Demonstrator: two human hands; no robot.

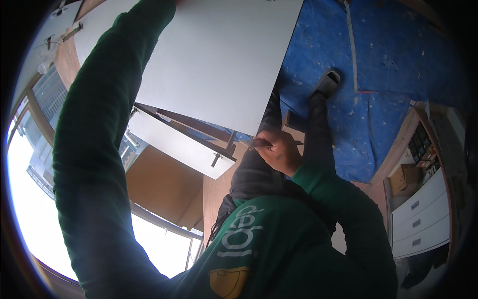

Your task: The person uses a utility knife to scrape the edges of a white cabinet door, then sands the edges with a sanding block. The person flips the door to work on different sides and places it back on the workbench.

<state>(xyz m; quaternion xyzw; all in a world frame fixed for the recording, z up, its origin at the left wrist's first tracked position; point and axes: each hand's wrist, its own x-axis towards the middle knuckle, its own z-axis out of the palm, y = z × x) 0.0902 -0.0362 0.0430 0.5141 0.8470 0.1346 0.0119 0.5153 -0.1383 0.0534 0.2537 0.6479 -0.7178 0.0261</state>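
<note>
Fingers of my right hand [280,153] are clamped on a dark slim tool [261,143] near mid-frame, seemingly working by the lower corner of the white panel [214,60], calling for steadiness, while my left hand [181,2], mostly cropped at upper left, I cannot tell.

Open room is found over the blue sheet [398,60]; ahead-left, the right hand [280,152] is blocked by the white panel [214,60].

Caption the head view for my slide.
The right hand holds a slim dark object near a large white panel, with blue sheeting beyond.
</note>
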